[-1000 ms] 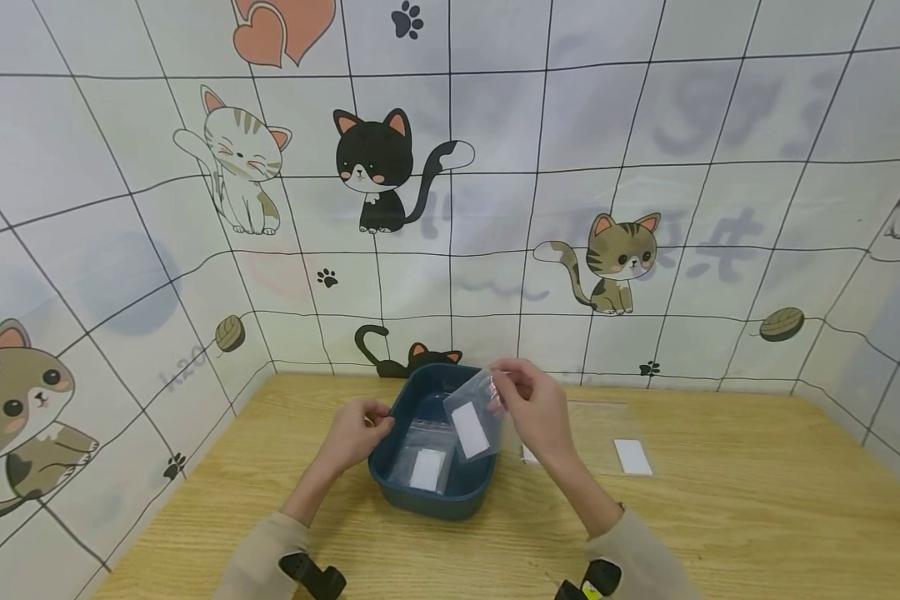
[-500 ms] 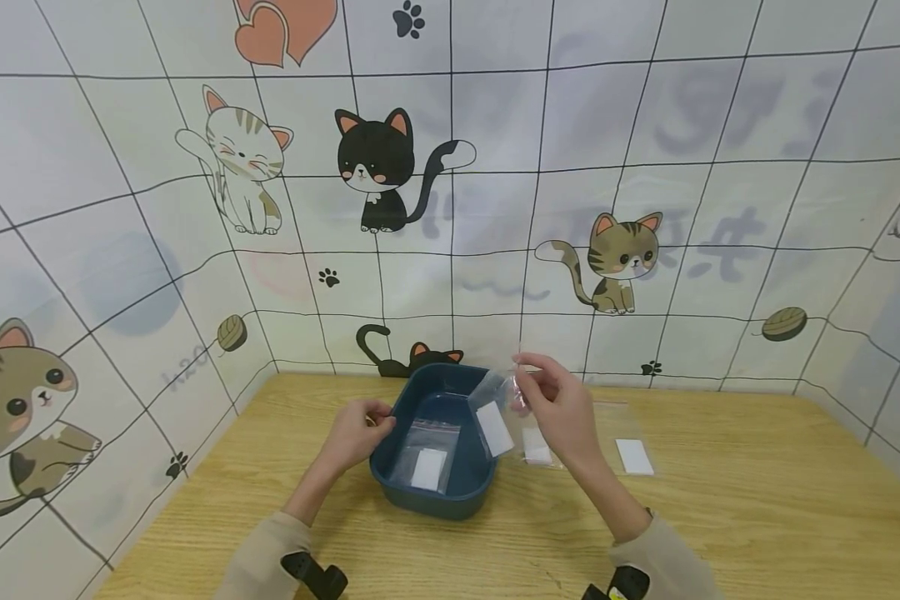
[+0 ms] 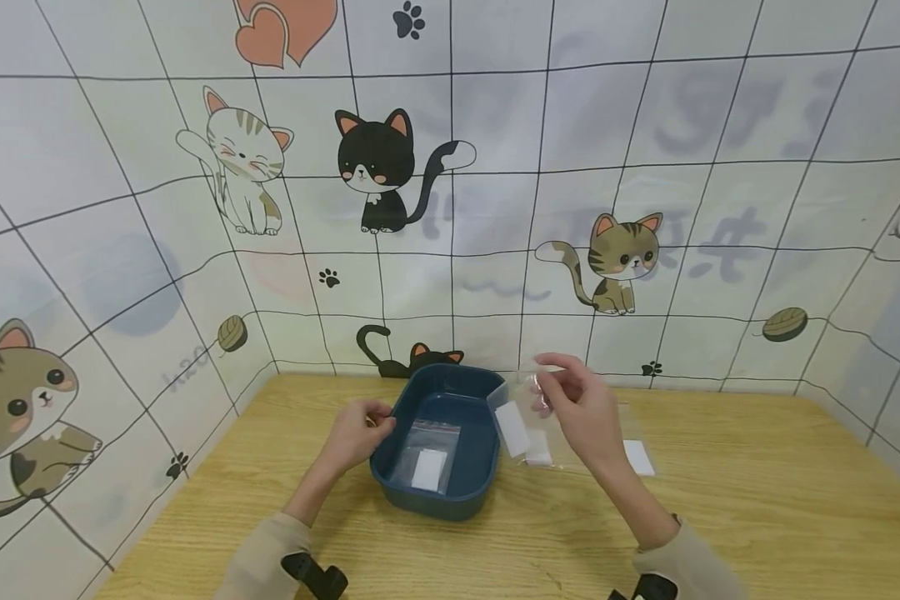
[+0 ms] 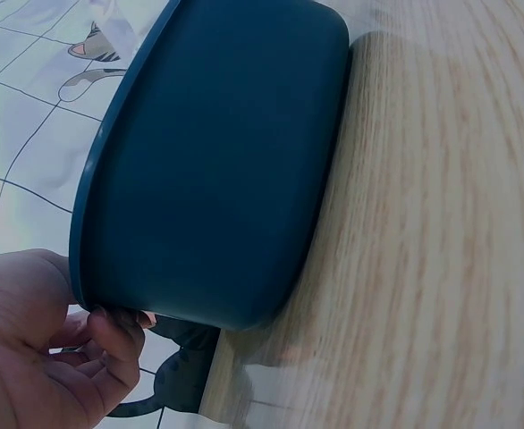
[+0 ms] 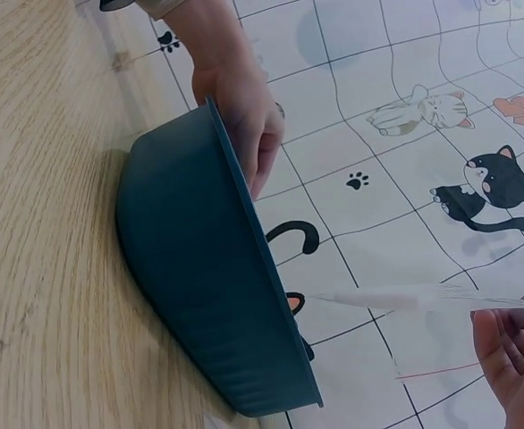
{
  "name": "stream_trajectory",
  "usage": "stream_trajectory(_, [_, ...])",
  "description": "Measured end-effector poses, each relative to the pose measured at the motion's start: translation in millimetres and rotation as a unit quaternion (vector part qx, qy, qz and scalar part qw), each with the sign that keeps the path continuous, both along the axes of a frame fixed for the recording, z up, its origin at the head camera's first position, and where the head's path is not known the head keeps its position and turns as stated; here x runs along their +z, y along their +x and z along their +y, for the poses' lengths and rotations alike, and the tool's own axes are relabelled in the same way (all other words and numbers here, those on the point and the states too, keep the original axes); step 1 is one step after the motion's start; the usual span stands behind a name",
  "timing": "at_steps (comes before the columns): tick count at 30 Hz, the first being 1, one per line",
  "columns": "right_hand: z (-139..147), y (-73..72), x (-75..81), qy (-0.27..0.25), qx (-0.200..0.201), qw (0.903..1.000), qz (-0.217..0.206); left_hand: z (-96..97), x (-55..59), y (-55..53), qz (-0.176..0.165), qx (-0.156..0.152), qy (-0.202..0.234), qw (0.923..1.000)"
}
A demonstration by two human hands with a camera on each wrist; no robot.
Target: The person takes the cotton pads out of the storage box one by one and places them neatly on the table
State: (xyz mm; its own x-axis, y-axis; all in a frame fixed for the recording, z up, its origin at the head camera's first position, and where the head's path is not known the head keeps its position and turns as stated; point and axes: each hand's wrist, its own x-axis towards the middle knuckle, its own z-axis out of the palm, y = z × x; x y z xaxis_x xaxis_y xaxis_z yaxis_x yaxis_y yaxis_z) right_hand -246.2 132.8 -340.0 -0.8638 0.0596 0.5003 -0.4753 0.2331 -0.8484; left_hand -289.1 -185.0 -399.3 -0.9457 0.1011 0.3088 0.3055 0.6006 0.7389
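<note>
My left hand (image 3: 354, 433) grips the left rim of a dark blue plastic basin (image 3: 438, 506); in the left wrist view its fingers curl under the rim (image 4: 76, 286). Inside the basin lies a clear zip bag (image 3: 431, 454) with a white piece in it. Right of the basin, my right hand (image 3: 585, 417) pinches another clear zip bag (image 3: 512, 429) by its top. A white rectangular piece shows inside that bag, which hangs tilted above the table. In the right wrist view the held bag (image 5: 405, 297) appears nearly edge-on.
Behind my right hand, more clear bagging with white pieces (image 3: 636, 457) lies on the wooden table (image 3: 757, 492); my hand partly hides it. A cat-patterned sheet (image 3: 487, 208) hangs close behind the table and along its sides.
My right hand has carried the pinched zip bag rightward, from over the basin to beyond its right rim. My left hand has stayed on the rim.
</note>
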Motion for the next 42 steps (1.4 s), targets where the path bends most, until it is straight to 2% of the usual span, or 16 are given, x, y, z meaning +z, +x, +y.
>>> stream_trajectory(25, [41, 2.3, -0.3, 0.034, -0.061, 0.9975, 0.013, -0.7, -0.8, 0.3, -0.003, -0.005, 0.003, 1.0])
stream_trajectory(33, [59, 0.5, 4.5, 0.021, -0.059, 0.998, 0.002, -1.3, -1.2, 0.3, 0.001, -0.005, 0.001, 1.0])
stream_trajectory(42, [82, -4.2, 4.1, 0.051, -0.083, 0.9952, -0.012, -1.7, -2.2, -0.2, 0.003, -0.005, -0.001, 1.0])
